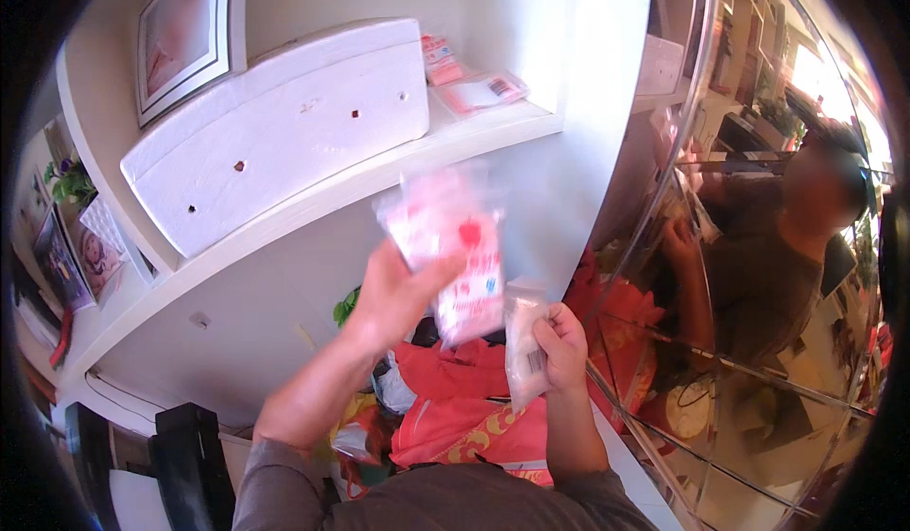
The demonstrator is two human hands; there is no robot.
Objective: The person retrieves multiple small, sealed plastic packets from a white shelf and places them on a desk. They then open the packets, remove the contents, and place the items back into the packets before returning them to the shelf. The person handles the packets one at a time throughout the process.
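Observation:
My left hand (pixel 402 282) grips a blurred bundle of clear plastic packets with pink and red print (pixel 469 275), thumb across its front, just below a white shelf (pixel 370 168). Lower and to the right, my right hand (pixel 561 350) holds a narrow clear plastic packet (pixel 525 353) with pale contents and a barcode. On the shelf, right of a white foam box (pixel 284 133), lie similar pink-printed packets (pixel 483 91). The two hands are apart, both in front of the wall under the shelf.
A mirrored panel wall (pixel 746 282) stands close on the right, reflecting a person. Red fabric bags (pixel 462 417) are heaped below my hands. A framed picture (pixel 185 37) leans behind the foam box. Black boxes (pixel 192 453) stand at lower left.

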